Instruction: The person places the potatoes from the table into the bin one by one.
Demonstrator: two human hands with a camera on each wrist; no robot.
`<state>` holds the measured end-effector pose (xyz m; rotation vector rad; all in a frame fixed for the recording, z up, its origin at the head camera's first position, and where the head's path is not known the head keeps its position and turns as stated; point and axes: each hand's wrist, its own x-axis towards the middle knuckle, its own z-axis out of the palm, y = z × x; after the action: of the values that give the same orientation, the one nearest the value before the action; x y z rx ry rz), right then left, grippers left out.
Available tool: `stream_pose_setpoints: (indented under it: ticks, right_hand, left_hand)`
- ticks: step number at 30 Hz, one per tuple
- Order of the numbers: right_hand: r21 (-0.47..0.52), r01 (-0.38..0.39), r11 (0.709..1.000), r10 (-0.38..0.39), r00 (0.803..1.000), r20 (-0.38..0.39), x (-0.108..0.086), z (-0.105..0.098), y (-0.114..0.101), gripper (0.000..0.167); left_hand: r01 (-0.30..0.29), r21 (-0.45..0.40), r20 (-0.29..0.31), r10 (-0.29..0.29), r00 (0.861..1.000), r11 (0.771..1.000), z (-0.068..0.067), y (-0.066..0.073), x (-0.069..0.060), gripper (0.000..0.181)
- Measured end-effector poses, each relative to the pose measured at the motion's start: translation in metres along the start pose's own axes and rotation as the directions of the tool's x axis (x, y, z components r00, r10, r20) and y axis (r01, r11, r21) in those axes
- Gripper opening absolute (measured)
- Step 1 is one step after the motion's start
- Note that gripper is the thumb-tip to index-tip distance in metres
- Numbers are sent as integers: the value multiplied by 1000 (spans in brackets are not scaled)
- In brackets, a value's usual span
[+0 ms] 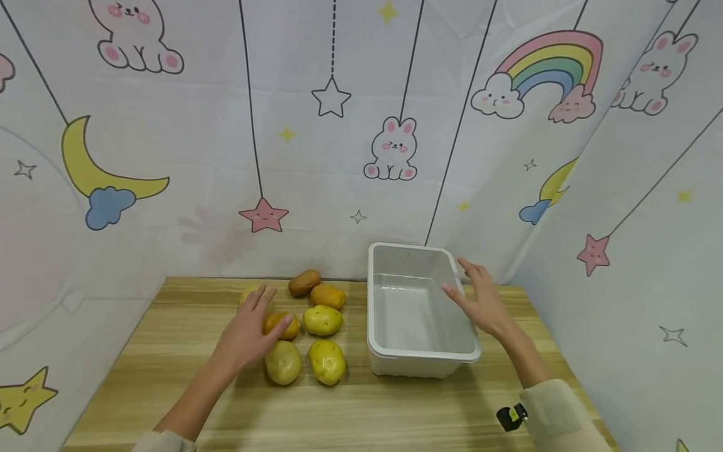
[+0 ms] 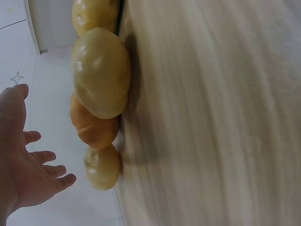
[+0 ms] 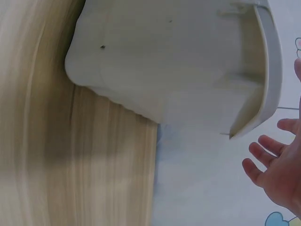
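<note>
My left hand (image 1: 245, 336) hovers over the left column of potatoes, fingers spread and holding nothing; it partly hides a yellow potato (image 1: 246, 294) and an orange-brown one (image 1: 290, 328). In the left wrist view the hand (image 2: 28, 165) is beside a pale potato (image 2: 101, 73) without touching it. A brown potato (image 1: 304, 283), an orange one (image 1: 328, 297) and yellow ones (image 1: 323, 320) lie to the right of it. My right hand (image 1: 482, 301), fingers apart, is at the right rim of a white bin (image 1: 423, 356). The right wrist view shows this hand (image 3: 282, 174) off the rim, gripping nothing.
The wooden table (image 1: 271, 417) runs back to a white curtain (image 1: 316, 182) with cartoon prints, which also hangs along both sides. A small black object (image 1: 511, 417) is by the right sleeve. Inside the bin, only its bare floor (image 1: 409, 320) shows.
</note>
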<state>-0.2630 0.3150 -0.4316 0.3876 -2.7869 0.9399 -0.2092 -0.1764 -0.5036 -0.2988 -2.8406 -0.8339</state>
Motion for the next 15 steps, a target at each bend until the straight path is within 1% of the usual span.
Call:
stream_pose_setpoints:
  ticks: [5, 8, 11, 15]
  right_hand:
    - [97, -29, 995, 30, 1000, -8, -2, -2, 13, 76]
    - [158, -46, 986, 47, 999, -5, -3, -3, 19, 74]
    - [196, -70, 978, 73, 997, -7, -2, -3, 24, 72]
    - [238, -116, 964, 119, 993, 2, -2, -3, 29, 73]
  left_hand:
    - [-20, -8, -26, 20, 999, 1000, 3, -6, -6, 77]
    - [-16, -5, -51, 16, 999, 1000, 5, -9, -9, 75]
    - [14, -35, -68, -17, 998, 999, 6, -13, -13, 74]
    - [84, -93, -70, -91, 993, 992, 6, -20, -15, 75]
